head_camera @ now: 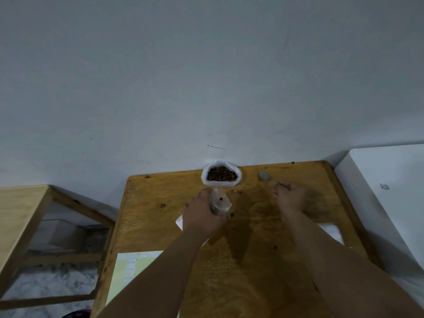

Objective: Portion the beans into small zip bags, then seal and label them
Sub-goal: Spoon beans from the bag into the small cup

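1. Starting at the left, a pale sheet (130,267) (perhaps the labels; its print is too blurred to read) lies on the near corner of the wooden table (252,260).
2. The left hand (202,214) is curled round a small clear zip bag (220,203). It holds the bag off the table with its long axis pointing towards the far edge. At least one bean shows inside.
3. Just beyond that hand, at the far edge against the wall, stands the open white supply bag (238,177), its brown beans (221,174) exposed.
4. Right of the supply bag is a metal spoon (265,176). Its bowl, which looks empty, is far-left and its handle runs near-right. The right hand (290,196) pinches the handle end.
5. The beans lie left of the spoon bowl and near it. The next scoop probably needs a short leftward sweep by the right hand, then a return towards the zip bag. The left hand is nearer the supply but occupied.
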